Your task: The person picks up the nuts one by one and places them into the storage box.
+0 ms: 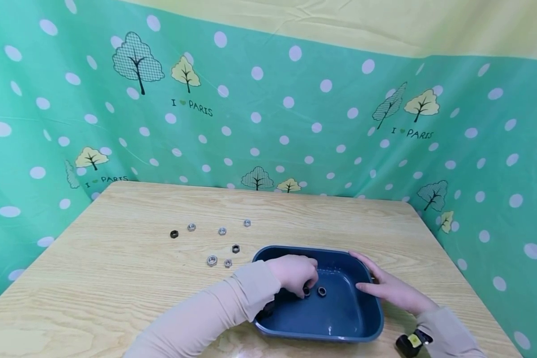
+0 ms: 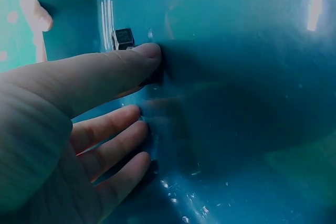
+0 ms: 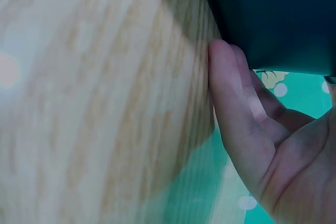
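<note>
A dark blue rectangular basin (image 1: 335, 315) sits on the table's front part. My left hand (image 1: 295, 273) reaches down into it, thumb and index finger pinching a dark hex nut (image 1: 307, 291) close over the floor. In the left wrist view the thumb mostly hides that nut, and the other fingers of the left hand (image 2: 79, 124) are spread loosely. Right beside it lies a second hex nut (image 1: 322, 292), also seen as a nut (image 2: 124, 39) past the thumb. My right hand (image 1: 396, 291) grips the basin's right wall, thumb over the rim, fingers along the outside.
Left of the basin, several silver nuts (image 1: 212, 260) and a black nut (image 1: 174, 233) lie scattered on the wooden table (image 1: 116, 278). A green dotted curtain (image 1: 286, 129) hangs behind and at both sides. A black device (image 1: 409, 344) is strapped to the right wrist.
</note>
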Demonstrator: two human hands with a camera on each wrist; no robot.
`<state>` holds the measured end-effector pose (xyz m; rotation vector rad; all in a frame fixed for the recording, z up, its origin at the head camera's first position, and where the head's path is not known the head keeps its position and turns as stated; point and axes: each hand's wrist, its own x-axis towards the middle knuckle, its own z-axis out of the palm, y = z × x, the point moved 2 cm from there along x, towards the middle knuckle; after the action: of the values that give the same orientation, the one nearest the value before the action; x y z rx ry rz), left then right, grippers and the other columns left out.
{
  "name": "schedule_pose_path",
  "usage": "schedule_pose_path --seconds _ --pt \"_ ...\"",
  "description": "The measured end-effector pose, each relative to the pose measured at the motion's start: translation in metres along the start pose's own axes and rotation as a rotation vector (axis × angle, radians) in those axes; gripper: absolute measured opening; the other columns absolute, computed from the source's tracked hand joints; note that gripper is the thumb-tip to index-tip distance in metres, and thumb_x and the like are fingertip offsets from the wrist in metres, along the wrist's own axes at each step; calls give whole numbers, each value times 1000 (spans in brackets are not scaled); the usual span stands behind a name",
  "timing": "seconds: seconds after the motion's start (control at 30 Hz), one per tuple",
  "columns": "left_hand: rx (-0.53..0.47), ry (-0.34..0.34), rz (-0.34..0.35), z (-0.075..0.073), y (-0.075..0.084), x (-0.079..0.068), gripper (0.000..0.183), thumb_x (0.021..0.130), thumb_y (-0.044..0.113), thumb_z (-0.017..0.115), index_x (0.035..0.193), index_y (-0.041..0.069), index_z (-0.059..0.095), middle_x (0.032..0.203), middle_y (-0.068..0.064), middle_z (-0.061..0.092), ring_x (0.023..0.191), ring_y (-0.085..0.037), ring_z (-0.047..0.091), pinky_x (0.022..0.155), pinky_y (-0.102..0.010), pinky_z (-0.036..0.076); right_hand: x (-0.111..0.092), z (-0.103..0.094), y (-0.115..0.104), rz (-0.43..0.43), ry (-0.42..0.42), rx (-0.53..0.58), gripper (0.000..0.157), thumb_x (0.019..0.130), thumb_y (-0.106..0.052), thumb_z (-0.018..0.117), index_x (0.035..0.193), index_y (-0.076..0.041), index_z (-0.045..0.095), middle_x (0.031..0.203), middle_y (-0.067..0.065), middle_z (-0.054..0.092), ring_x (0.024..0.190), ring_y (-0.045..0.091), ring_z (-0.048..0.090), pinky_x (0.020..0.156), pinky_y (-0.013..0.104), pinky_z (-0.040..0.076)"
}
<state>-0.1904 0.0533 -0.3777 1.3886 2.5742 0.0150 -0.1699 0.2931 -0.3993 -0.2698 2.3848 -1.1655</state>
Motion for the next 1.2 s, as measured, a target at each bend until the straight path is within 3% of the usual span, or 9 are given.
schedule_pose_path --seconds 0.3,0.43,0.73,1.0,1.2 --pt "-43 -20 -3 3 -1 0 13 77 22 79 75 21 66 87 10 50 75 -3 45 63 -13 39 0 2 2 5 -3 -1 75 94 -35 55 152 -23 10 157 21 3 139 53 6 101 74 16" --pt "-95 -33 12 2 -4 0 12 77 20 79 80 20 68 90 9 52 78 -3 46 67 -13 41 2 1 2 10 3 -15 74 94 -36 55 152 -24 10 157 20 3 139 53 4 101 75 13" --pt "-191 -68 -22 -5 -8 -2 17 77 21 79 90 20 68 99 9 55 81 -3 48 71 -14 44 3 -1 1 -23 4 -36 75 94 -32 56 152 -23 10 157 22 3 138 54 3 99 76 15" --pt "-268 -49 -30 -7 -13 -2 19 80 25 76 97 19 67 93 10 59 78 -4 49 67 -16 41 2 -2 0 -46 4 -34 74 94 -30 56 152 -22 10 157 23 2 138 55 3 99 75 16" --pt "-339 -28 -33 -11 -17 -2 22 85 27 70 105 16 66 98 8 63 84 -4 51 78 -17 45 2 -1 0 -46 -1 -32 74 95 -30 55 152 -23 9 157 22 1 138 54 3 99 75 17"
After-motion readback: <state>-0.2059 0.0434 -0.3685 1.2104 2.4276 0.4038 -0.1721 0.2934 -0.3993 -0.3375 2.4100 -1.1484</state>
